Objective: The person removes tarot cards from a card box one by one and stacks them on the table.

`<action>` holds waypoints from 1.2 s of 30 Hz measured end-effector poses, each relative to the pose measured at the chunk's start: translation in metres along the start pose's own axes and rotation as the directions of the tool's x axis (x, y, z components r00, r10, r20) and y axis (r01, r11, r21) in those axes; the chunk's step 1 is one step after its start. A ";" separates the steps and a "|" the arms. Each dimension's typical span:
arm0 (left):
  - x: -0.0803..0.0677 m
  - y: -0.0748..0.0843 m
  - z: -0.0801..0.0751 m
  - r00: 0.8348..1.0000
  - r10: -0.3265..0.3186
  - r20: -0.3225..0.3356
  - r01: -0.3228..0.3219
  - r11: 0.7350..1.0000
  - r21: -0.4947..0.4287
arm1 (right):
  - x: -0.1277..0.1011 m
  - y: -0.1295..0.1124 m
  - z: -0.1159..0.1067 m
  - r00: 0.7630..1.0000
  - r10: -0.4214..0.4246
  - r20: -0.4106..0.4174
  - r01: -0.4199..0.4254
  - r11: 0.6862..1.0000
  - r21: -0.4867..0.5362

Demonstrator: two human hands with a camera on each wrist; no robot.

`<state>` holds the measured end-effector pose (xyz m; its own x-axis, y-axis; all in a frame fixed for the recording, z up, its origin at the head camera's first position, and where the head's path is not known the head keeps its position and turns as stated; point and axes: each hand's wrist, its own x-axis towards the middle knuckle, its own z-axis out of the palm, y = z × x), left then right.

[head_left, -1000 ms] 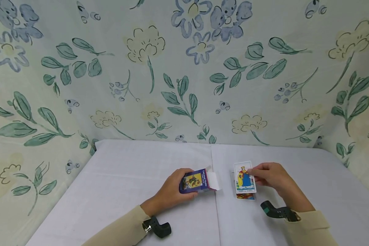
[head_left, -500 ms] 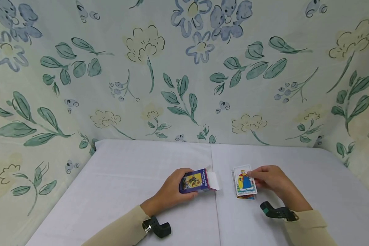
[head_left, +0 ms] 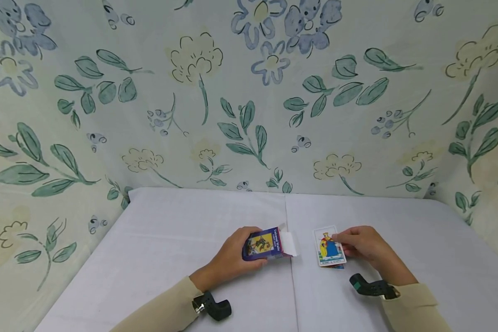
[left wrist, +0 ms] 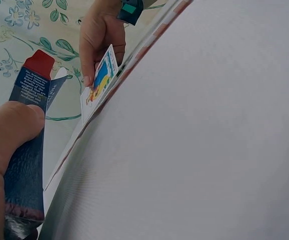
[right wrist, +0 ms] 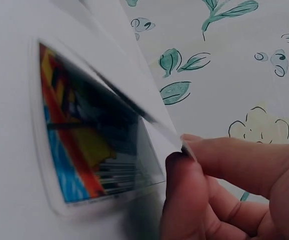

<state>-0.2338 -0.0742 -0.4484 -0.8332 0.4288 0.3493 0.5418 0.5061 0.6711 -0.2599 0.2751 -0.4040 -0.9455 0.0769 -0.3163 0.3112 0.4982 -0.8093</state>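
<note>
The top card (head_left: pixel 329 246) shows a robed figure in blue and yellow, white-bordered, face up. The right hand (head_left: pixel 363 244) pinches its right edge, holding it low over another card (right wrist: pixel 84 150) on the table (head_left: pixel 170 240). Left of it, the left hand (head_left: pixel 232 256) grips the open blue card box (head_left: pixel 267 243). A second ago the card sat higher and farther back.

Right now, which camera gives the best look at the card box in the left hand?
The head view: the card box shows whole, with its picture face and open flap, gripped by the left hand. The left wrist view shows only one narrow blue side under the thumb. The right wrist view does not show it.
</note>
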 end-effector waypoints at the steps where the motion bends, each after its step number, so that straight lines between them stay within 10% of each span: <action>1: 0.000 0.000 0.000 1.000 -0.001 0.001 0.001 1.000 0.002 | 0.000 0.000 0.000 1.000 0.002 -0.001 -0.002 1.000 -0.001; 36: 0.001 0.002 -0.002 1.000 -0.004 0.013 0.004 1.000 -0.029 | -0.001 0.001 0.009 0.998 -0.026 -0.062 0.016 0.986 -0.167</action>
<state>-0.2339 -0.0742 -0.4457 -0.8336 0.4369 0.3381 0.5350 0.4861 0.6910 -0.2578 0.2683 -0.4089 -0.9575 0.1174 -0.2633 0.2761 0.6364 -0.7202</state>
